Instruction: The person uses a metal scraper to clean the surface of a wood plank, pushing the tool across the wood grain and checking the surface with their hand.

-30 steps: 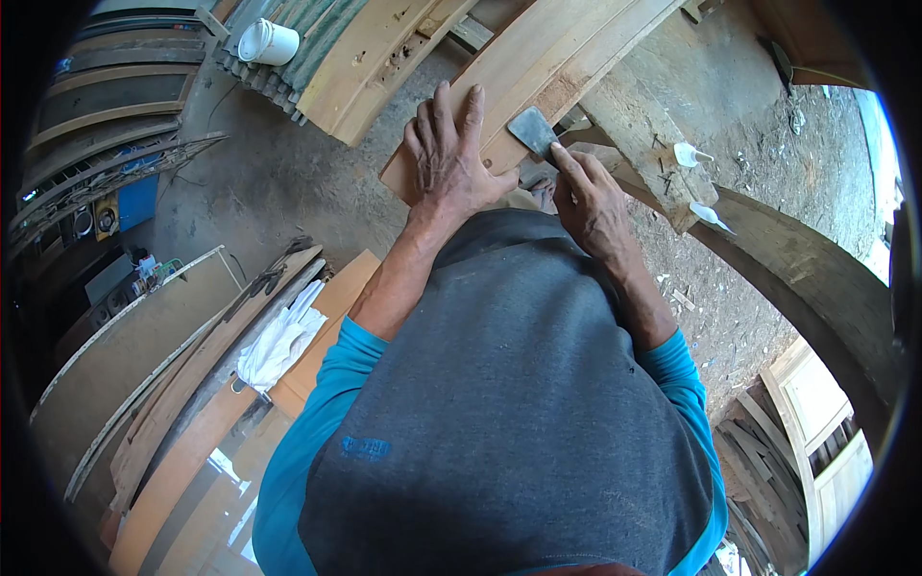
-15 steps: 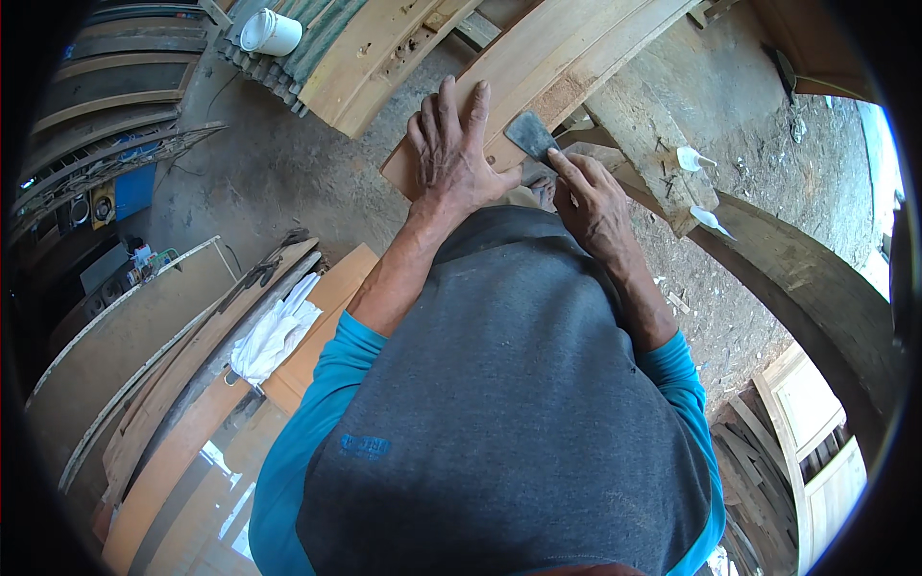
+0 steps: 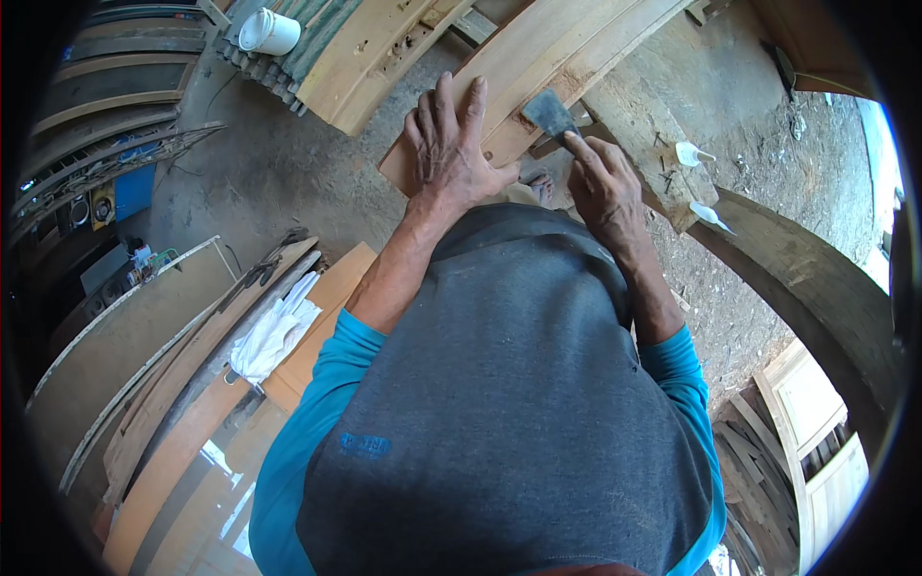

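Head view: the left hand [image 3: 451, 154] lay flat, fingers spread, pressing down on the curved wooden plank [image 3: 567, 53], much as it had a second before. The right hand [image 3: 600, 187] was closed around the handle of a putty knife [image 3: 549, 113], index finger extended along it. The blade had shifted up the plank's near edge since the earlier frames, its flat face against the wood, which suggests a scraping or filling stroke in progress. Two small white squeeze bottles [image 3: 693, 154] lay on the beam to the right, untouched. A white bucket [image 3: 269, 31] stood far off.
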Demonstrator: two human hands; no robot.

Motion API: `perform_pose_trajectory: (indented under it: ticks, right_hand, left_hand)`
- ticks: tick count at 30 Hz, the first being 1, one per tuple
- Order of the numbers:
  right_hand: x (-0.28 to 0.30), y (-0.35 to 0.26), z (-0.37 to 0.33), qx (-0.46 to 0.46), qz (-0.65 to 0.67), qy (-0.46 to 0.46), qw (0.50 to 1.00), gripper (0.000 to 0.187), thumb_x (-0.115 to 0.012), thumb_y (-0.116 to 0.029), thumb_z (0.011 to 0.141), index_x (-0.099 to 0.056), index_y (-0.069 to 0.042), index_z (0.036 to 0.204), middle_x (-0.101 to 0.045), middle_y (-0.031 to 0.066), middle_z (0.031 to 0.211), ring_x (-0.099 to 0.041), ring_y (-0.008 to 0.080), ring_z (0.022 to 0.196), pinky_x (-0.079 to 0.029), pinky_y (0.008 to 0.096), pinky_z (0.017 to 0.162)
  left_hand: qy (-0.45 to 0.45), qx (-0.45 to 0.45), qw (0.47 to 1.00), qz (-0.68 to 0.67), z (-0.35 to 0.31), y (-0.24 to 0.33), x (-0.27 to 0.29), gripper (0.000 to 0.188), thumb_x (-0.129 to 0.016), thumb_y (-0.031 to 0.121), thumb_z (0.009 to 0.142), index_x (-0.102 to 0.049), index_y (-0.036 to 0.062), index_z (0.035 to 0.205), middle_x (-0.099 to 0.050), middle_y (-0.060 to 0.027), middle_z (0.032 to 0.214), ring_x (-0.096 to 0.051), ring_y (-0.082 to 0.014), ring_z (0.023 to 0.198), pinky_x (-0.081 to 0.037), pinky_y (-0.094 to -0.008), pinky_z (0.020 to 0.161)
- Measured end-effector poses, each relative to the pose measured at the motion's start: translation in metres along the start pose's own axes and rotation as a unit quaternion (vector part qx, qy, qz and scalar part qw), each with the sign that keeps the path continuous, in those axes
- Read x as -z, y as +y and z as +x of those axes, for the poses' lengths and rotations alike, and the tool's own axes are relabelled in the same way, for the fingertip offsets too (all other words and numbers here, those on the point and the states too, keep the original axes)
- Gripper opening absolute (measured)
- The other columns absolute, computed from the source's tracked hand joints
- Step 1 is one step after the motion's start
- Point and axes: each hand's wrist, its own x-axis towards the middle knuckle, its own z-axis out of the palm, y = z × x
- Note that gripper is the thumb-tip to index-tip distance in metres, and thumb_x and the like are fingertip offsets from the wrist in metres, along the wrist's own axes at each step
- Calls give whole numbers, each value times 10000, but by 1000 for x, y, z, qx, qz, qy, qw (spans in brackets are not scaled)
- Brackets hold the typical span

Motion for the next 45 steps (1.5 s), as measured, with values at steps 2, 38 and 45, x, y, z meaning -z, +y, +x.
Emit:
perform_pose_trajectory:
  ticks: [2, 38, 45]
  right_hand:
    - [-4, -5, -2, -1, 13, -20, 1000, 510, -747, -19, 903, -675, -100, 1402, -712, 124, 1193, -714, 307, 1040, -603, 415, 898]
    - [14, 20, 25, -243, -247, 10, 938, 555, -697, -144, 972, -566, 1, 1492, -527, 274, 1495, -530, 455, 1366, -441, 536, 1133]
    - [87, -33, 189, -5, -33, 204, 978, 253, -735, -67, 1001, -741, -28, 1251, -750, 186, 1154, -765, 309, 945, -611, 433, 837]
  left_hand:
    - [-5, 3, 1000, -2, 1, 1, 1, 1307, -958, 488, 622, -299, 139, 1695, -284, -281, 1641, -370, -484, 1435, -285, -666, 1152]
    - [-16, 33, 999, -30, 3, 3, 9, 1250, -931, 448, 647, -321, 130, 1691, -276, -303, 1671, -344, -535, 1479, -272, -705, 1177]
    - [-15, 33, 998, -50, 1, 0, 8, 1257, -917, 434, 647, -296, 131, 1698, -286, -307, 1667, -374, -531, 1459, -294, -702, 1169]
